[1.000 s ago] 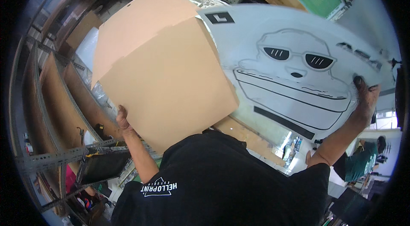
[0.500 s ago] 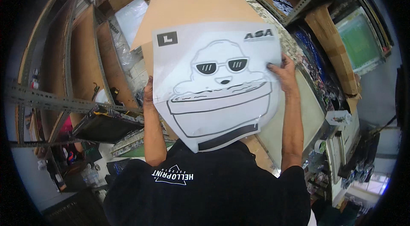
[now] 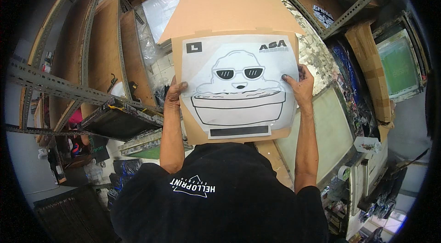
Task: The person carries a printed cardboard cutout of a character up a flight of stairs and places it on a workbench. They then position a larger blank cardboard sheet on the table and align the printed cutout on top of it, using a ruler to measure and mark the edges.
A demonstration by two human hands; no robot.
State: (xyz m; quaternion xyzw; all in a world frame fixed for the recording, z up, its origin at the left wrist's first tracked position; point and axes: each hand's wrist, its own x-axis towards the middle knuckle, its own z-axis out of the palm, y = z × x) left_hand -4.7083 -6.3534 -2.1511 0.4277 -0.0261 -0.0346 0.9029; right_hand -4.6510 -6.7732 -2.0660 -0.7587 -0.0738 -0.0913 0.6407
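A translucent printed sheet [image 3: 239, 110] lies against an unfolded brown cardboard box [image 3: 229, 8]. The print shows a smiling scoop shape with dark sunglasses in a tub, with a black bar along the bottom. My left hand [image 3: 173, 93] grips the left edge of the cardboard, its thumb on the front beside the sheet and its fingers behind. At the other side my right hand [image 3: 303, 86] is closed on the right edge, thumb over the sheet's margin. How the fingers sit behind the cardboard is hidden.
Wooden shelves on metal frames [image 3: 98, 36] stand at the left, with a dark framed screen [image 3: 121, 119] jutting out below. A pale framed screen [image 3: 317, 132] lies right of my lap. A cardboard piece [image 3: 367, 70] and a green-meshed screen [image 3: 398, 66] lean at far right.
The sheet has come down flat onto the cardboard, straighter and slightly lower. My left hand has shifted right, its thumb now showing on the front. The view has turned slightly.
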